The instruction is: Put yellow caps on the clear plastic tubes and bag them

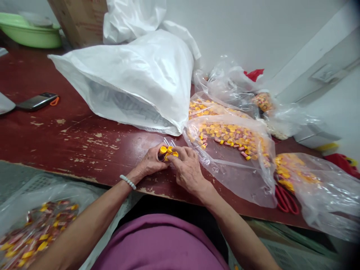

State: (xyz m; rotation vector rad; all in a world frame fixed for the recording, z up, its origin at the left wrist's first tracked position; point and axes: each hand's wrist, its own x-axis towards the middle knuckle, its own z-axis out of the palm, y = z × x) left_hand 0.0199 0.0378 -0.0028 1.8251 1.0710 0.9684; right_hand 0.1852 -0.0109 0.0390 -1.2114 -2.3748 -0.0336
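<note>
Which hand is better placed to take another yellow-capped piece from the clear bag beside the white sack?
Probably your right hand: it's nearer that clear bag, though touching the yellow-capped tubes. Your left hand sits farther off, cradling them.

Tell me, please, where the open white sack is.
In the head view, the sack lies on the table beyond the left hand, left of bagged yellow caps.

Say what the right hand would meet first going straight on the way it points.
Most likely the yellow-capped tubes in the left hand: the right hand is up close to them, though exact contact is hard to judge.
</note>
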